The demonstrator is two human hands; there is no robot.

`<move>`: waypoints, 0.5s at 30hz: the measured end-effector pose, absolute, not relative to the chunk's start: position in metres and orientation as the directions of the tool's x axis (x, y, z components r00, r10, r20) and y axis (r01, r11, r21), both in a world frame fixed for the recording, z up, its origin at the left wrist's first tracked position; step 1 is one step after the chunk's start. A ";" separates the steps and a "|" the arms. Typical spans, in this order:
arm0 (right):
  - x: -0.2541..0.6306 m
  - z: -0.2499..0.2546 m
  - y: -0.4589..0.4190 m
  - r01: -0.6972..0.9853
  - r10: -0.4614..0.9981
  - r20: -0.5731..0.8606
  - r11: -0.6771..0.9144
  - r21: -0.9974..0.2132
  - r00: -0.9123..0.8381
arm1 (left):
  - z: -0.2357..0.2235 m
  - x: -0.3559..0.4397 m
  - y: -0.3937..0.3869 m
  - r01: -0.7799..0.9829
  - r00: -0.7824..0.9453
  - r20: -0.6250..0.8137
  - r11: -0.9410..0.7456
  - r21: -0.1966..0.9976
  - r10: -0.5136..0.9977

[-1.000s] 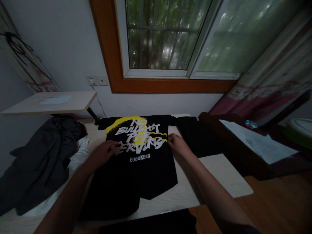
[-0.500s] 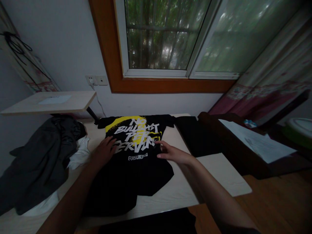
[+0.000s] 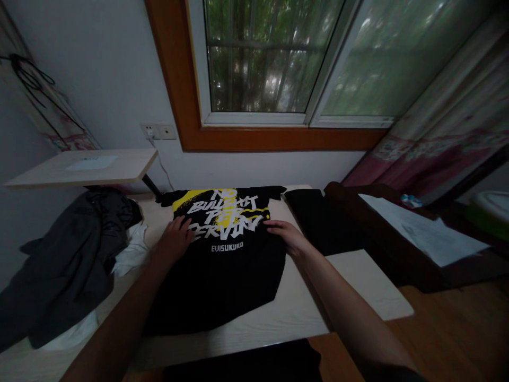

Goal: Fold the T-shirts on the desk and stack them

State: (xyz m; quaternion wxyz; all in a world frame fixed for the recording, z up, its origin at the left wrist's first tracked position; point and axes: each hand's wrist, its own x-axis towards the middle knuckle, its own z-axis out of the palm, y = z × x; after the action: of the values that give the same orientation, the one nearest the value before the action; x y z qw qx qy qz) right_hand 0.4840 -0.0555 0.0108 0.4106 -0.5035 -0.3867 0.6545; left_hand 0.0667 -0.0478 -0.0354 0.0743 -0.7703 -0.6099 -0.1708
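Observation:
A black T-shirt (image 3: 238, 276) with white lettering and yellow patches lies spread on the pale table, its sleeves toward the wall. My left hand (image 3: 177, 239) rests flat on the shirt's left side, beside the lettering, fingers stretched out. At the opposite side edge, my right hand (image 3: 285, 234) has its fingers on top of the cloth at the end of the lettering and grips that edge. Its thumb is hidden. The shirt's lower left part is partly covered by my left forearm.
Dark grey clothing (image 3: 75, 254) and white cloth (image 3: 133, 248) lie heaped on the left, below a small raised shelf (image 3: 83, 164). Folded black cloth (image 3: 318, 220) lies right of the shirt. A pale board (image 3: 368, 281) and brown furniture bearing a paper sheet (image 3: 421, 228) are farther right.
My right hand has moved right and slightly away from me, drawing the shirt's side outward. The shirt's lower part is now broader and smoother. My left hand has stayed nearly in place.

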 end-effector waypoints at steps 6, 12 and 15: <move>0.495 0.011 -0.031 -0.082 0.967 -0.253 -0.251 -0.965 0.015 | -0.037 0.065 -0.031 0.969 0.176 0.408 -0.232 0.090 0.896; 0.511 0.014 -0.030 -0.002 0.983 -0.107 -0.108 -0.994 0.146 | -0.039 0.062 -0.028 0.966 0.180 0.416 -0.239 0.094 0.891; 0.524 0.023 -0.039 0.127 0.980 -0.044 -0.069 -0.989 0.194 | -0.037 0.063 -0.030 0.966 0.179 0.408 -0.238 0.100 0.896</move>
State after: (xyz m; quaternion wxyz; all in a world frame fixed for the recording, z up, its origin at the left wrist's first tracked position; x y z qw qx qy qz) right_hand 0.5242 -0.0387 0.0232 0.4965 -0.5919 -0.4677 0.4293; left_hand 0.0631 -0.0304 -0.0374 0.0906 -0.7623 -0.6105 -0.1947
